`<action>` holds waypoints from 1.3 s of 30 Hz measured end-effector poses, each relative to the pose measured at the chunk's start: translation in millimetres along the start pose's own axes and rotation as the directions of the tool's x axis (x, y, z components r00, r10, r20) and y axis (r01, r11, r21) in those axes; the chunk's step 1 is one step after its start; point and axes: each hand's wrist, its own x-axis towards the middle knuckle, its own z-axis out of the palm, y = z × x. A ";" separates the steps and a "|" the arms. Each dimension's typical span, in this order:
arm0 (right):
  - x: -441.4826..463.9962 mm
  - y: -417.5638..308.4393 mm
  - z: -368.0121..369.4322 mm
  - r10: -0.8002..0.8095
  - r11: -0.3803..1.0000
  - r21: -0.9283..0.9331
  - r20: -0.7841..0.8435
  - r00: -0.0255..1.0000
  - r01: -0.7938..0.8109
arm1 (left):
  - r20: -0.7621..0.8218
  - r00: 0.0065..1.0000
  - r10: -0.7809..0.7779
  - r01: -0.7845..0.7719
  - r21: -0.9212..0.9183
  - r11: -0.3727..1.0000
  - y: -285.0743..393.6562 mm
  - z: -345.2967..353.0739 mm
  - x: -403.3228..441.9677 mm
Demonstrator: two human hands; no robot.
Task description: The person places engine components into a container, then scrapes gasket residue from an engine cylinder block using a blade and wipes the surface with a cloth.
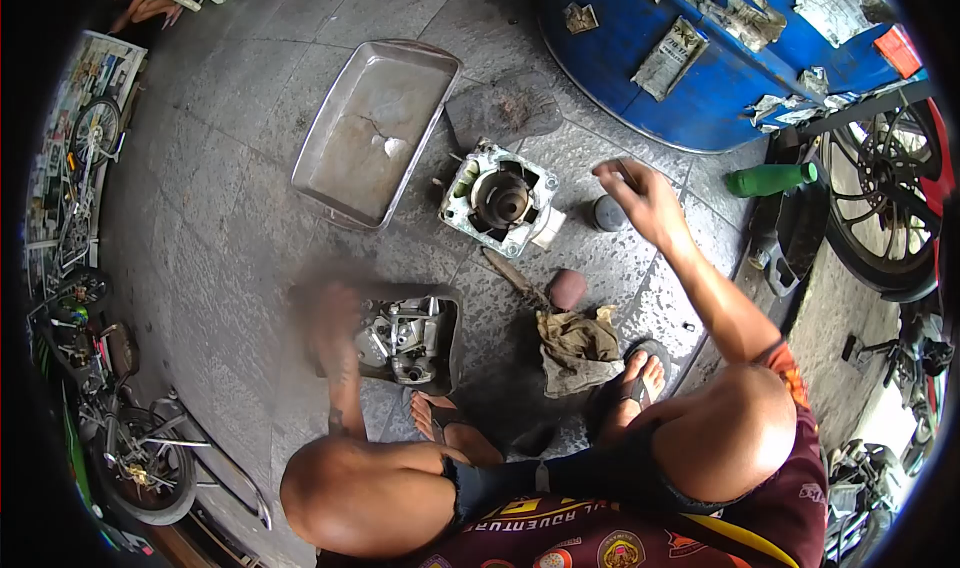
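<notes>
My left hand (333, 320) is smeared by motion at the left edge of a dark tray (452, 340) of metal engine parts (405, 333). A dark blur lies around its fingers, and I cannot make out what it is. My right hand (645, 203) is raised above the floor, thumb and fingers pinched together; anything small between them is too hard to name. Beside it stands a dark round can-like object (608, 214). Left of that, an engine case (498, 200) with a round opening sits on the floor. In front lie a flat blade-like tool (513, 276), a reddish lump (567, 289) and a crumpled brown rag (578, 351).
A large metal pan (365, 138) lies beyond the tray, next to a dark flat slab (505, 110). A blue drum (640, 58) stands at the back right, with a green bottle (770, 179) near it. Motorcycle wheels (885, 188) and parts line both sides.
</notes>
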 end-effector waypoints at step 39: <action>-59.0 53.5 7.6 0.277 0.933 0.278 -0.150 0.949 -0.229 | 0.537 0.831 -0.147 0.303 -0.216 0.928 90.6 231.6 -12.4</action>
